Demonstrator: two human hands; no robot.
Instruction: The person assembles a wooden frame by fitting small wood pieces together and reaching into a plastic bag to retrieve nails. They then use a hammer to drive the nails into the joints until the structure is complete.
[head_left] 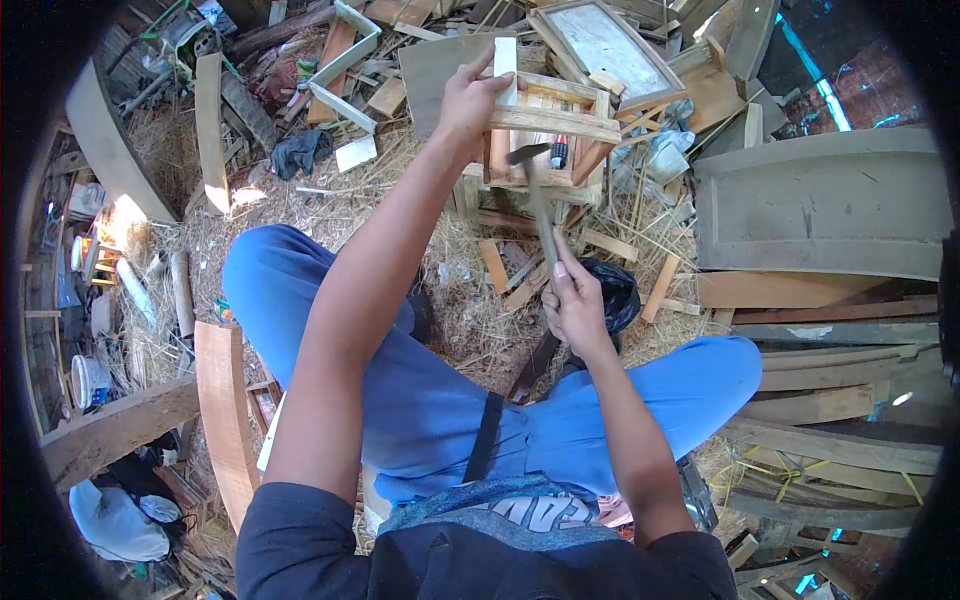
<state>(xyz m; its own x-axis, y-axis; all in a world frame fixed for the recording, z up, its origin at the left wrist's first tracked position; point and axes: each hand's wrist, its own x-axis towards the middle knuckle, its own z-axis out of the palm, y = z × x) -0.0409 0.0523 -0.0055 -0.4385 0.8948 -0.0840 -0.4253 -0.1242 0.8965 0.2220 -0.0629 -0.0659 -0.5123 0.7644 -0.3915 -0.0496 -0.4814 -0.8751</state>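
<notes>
My left hand is closed around a pale wooden piece at the left end of a small wooden frame. In my right hand is a hammer, gripped by its handle. The hammer's head is just below the frame's front rail, over the wooden box-like stand. Inside the stand lies an object with a red and black handle. A flat grey-brown board is behind my left hand.
A framed panel lies at the top, and a large grey panel at the right. Stacked boards fill the lower right. A curved plank stands beside my left knee. Wood scraps and straw cover the ground.
</notes>
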